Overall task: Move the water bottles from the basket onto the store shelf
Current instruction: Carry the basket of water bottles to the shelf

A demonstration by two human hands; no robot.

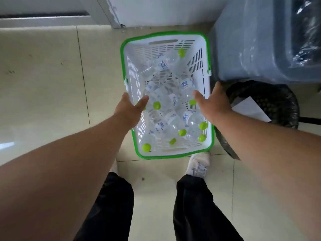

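Observation:
A white slatted basket with a green rim sits on the tiled floor just ahead of my feet. Several clear water bottles with lime-green caps and blue-printed labels lie jumbled inside it. My left hand reaches over the basket's left wall, its fingers relaxed and spread, holding nothing. My right hand hovers over the right wall, thumb pointing inward near a green cap, also holding nothing. No store shelf is in view.
A black mesh waste bin with white paper inside stands right of the basket. Behind it is a grey bin lined with clear plastic. A white wall base and door frame run along the far edge. My legs and white shoes are below.

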